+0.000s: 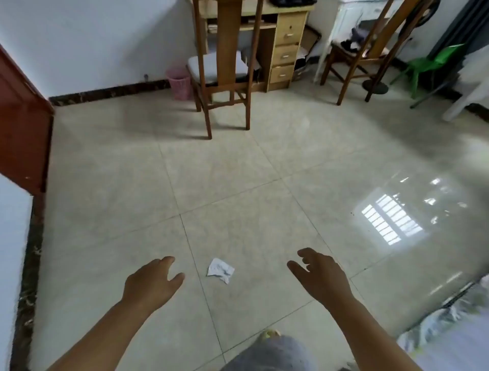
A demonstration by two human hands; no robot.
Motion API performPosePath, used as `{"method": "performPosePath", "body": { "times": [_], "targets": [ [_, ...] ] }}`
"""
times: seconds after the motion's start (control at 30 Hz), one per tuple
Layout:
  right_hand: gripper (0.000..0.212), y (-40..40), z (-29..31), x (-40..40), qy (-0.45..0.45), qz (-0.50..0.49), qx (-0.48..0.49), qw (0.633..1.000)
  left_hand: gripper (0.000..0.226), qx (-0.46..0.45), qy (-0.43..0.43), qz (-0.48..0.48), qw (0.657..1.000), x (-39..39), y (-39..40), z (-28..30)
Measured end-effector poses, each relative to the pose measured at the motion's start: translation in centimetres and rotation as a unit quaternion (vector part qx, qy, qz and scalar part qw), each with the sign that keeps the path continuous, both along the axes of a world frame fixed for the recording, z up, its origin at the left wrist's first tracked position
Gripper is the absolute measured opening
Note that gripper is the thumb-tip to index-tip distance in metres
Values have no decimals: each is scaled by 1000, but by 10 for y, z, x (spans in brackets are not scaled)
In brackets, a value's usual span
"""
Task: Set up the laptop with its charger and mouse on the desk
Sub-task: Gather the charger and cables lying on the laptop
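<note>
Desk [264, 16] stands at far wall, top centre, its drawer stack [285, 53] on the right side, front facing the camera; long axis runs left-right along the wall. Dark item on desktop [291, 2], cut off by frame edge, can't tell what it is. Wooden chair [225, 66] just in front of desk, back toward camera. L hand [150, 284] held out over tiled floor [238, 185], fingers loosely curled, holds nothing. R hand [321, 275] likewise, fingers relaxed & spread, empty. Crumpled paper [221, 270] on floor between hands, touching neither.
</note>
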State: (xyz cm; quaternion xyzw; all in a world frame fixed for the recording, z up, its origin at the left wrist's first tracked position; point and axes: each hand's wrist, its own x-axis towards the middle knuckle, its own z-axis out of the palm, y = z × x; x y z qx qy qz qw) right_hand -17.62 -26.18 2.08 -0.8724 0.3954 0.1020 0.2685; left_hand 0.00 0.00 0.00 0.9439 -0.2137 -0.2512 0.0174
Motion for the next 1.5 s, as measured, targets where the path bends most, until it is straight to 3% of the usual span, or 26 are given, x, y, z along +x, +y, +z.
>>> {"method": "performPosePath", "body": {
  "times": [0.17, 0.37, 0.57, 0.73, 0.9, 1.17, 1.5],
  "targets": [
    [44, -99, -43, 21, 38, -90, 35, 995, 55, 9, 44, -29, 999, 59, -109, -39],
    [48, -260, -50, 75, 70, -108, 8, 992, 54, 12, 35, -50, 998, 148, -277, -36],
    [49, -398, -31, 192, 32, -88, -15, 996, 52, -61, 7, -58, 996, 254, -452, -13],
    [48, -487, -36, 299, 29, -60, -15, 998, 49, -65, 42, 8, 997, 331, -523, -36],
    [46, -585, -39, 421, 6, -86, -26, 996, 50, -50, 49, 33, 997, 458, -598, -48],
    [46, -737, 0, 594, -41, -139, -45, 988, 49, -87, 22, -46, 995, 635, -789, -9],
    [46, -948, -27, 739, -15, -168, -51, 984, 47, -104, 64, -68, 990, 783, -995, -29]
  ]
}}
